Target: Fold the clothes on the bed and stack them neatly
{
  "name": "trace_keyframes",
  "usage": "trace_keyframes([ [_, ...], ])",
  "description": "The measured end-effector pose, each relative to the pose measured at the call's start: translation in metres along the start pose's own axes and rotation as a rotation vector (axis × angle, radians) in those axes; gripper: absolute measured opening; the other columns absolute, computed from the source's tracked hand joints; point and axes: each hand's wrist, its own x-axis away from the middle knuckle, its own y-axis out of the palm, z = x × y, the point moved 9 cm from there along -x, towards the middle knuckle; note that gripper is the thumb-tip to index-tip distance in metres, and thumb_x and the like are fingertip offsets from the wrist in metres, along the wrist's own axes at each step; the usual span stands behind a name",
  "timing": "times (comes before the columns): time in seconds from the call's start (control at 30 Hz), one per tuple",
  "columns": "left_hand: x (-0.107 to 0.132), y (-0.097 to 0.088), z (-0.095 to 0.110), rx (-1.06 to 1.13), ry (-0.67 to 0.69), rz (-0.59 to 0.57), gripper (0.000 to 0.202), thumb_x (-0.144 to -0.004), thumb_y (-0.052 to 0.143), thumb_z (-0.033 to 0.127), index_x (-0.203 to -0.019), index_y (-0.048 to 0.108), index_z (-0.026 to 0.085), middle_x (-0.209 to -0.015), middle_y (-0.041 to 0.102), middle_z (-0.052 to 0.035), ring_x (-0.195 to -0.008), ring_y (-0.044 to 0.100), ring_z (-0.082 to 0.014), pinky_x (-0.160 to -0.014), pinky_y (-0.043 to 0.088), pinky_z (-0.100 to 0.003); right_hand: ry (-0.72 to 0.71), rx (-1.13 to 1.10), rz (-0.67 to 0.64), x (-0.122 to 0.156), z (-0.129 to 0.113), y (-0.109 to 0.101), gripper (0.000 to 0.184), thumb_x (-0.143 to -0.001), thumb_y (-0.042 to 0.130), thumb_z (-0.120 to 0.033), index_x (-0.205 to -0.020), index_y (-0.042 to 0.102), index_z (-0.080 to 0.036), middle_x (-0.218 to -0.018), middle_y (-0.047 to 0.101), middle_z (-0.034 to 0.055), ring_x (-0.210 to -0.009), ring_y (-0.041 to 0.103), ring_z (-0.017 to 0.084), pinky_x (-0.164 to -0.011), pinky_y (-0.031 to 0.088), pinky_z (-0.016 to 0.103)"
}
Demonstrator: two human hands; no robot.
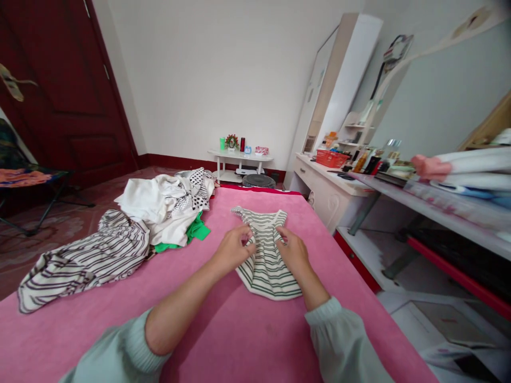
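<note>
A small green-and-white striped top [265, 263] lies flat on the pink bed cover [247, 330], its shoulder straps pointing away from me. My left hand [232, 248] pinches the cloth at the garment's left edge near the armhole, fingers curled closed on it. My right hand [293, 251] grips the right edge at the same height, fingers also curled onto the fabric. Both forearms come in from the bottom in pale green sleeves.
A heap of clothes lies at the left of the bed: a brown-striped garment [85, 258], white pieces [159, 205], a polka-dot piece [197, 186] and something green [195, 231]. A desk [331, 178] and shelves [439, 213] line the right. A low white table [239, 157] stands by the far wall.
</note>
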Motion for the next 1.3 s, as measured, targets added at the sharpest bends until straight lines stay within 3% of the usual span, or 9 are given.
trace_keyframes([
  [0.2,-0.001,0.073,0.034,-0.018,0.084,-0.388,0.024,-0.073,0.062,0.041,-0.069,0.067,0.017,-0.105,0.065,-0.0103,-0.111,0.054,-0.0278,-0.094,0.044,-0.036,0.018,-0.295,0.009,-0.007,0.018,0.008,0.045,-0.089,0.039,-0.048,-0.101,0.067,-0.016,-0.102,0.070,0.0090,-0.095,0.063,0.023,-0.087,0.048,0.036],
  [0.33,0.009,0.074,0.032,0.235,0.135,-0.470,0.035,-0.077,0.060,0.051,-0.066,0.067,0.018,-0.117,0.063,-0.0095,-0.121,0.049,-0.0255,-0.100,0.041,-0.034,0.051,-0.263,0.037,-0.007,0.033,0.016,0.061,-0.077,0.055,-0.052,-0.121,0.057,-0.011,-0.114,0.064,0.0148,-0.103,0.060,0.026,-0.091,0.047,0.039],
  [0.43,0.008,0.067,0.019,0.419,0.061,-0.514,0.040,-0.076,0.061,0.053,-0.060,0.065,0.017,-0.098,0.070,-0.0084,-0.107,0.058,-0.0253,-0.092,0.046,-0.032,0.054,-0.171,0.025,-0.006,0.036,0.022,0.070,-0.073,0.059,-0.050,-0.129,0.051,-0.010,-0.120,0.061,0.0176,-0.108,0.058,0.029,-0.093,0.045,0.042],
  [0.5,0.001,0.062,0.002,0.530,-0.041,-0.454,0.041,-0.074,0.062,0.053,-0.062,0.066,0.015,-0.085,0.071,-0.0074,-0.093,0.064,-0.0251,-0.085,0.050,-0.033,0.048,-0.106,0.009,-0.006,0.035,0.026,0.070,-0.073,0.060,-0.048,-0.131,0.050,-0.010,-0.122,0.059,0.0180,-0.111,0.057,0.029,-0.094,0.045,0.042],
  [0.6,-0.015,0.041,-0.038,0.575,-0.211,-0.140,0.043,-0.080,0.053,0.052,-0.072,0.068,0.012,-0.075,0.071,-0.0076,-0.075,0.066,-0.0222,-0.075,0.052,-0.034,0.038,-0.017,0.014,-0.007,0.032,0.028,0.071,-0.070,0.062,-0.043,-0.130,0.051,-0.007,-0.122,0.059,0.0202,-0.110,0.057,0.031,-0.094,0.045,0.044],
  [0.73,-0.019,0.001,-0.078,0.071,-0.246,0.217,0.032,-0.085,0.046,0.036,-0.087,0.069,0.014,-0.086,0.070,-0.0087,-0.083,0.065,-0.0216,-0.082,0.048,-0.035,0.006,-0.074,0.087,-0.003,0.021,0.023,0.055,-0.069,0.055,-0.026,-0.120,0.060,-0.006,-0.112,0.065,0.0181,-0.103,0.060,0.030,-0.094,0.045,0.042],
  [0.87,-0.014,-0.005,-0.091,-0.472,-0.280,0.183,0.040,-0.081,0.053,0.028,-0.119,0.062,0.021,-0.132,0.054,-0.0126,-0.125,0.045,-0.0282,-0.107,0.029,-0.047,0.002,-0.410,0.090,0.003,0.009,0.013,0.046,-0.071,0.049,-0.024,-0.112,0.066,-0.009,-0.106,0.070,0.0106,-0.096,0.064,0.025,-0.089,0.049,0.037],
  [1.0,-0.009,0.007,-0.093,-0.639,-0.320,0.054,0.044,-0.088,0.043,0.034,-0.129,0.055,0.023,-0.144,0.042,-0.0121,-0.135,0.032,-0.0306,-0.110,0.018,-0.055,0.008,-0.409,0.198,-0.012,0.008,-0.021,0.048,-0.071,0.052,-0.029,-0.114,0.066,-0.010,-0.111,0.068,0.0107,-0.103,0.062,0.026,-0.094,0.046,0.038],
  [1.3,-0.010,0.014,-0.093,-0.653,-0.328,0.039,0.048,-0.089,0.039,0.036,-0.133,0.051,0.023,-0.148,0.036,-0.0123,-0.138,0.028,-0.0315,-0.112,0.012,-0.056,-0.262,0.248,0.280,-0.162,0.014,-0.084,0.049,-0.072,0.045,-0.021,-0.116,0.064,-0.010,-0.115,0.065,0.0117,-0.108,0.058,0.023,-0.099,0.040,0.033],
])
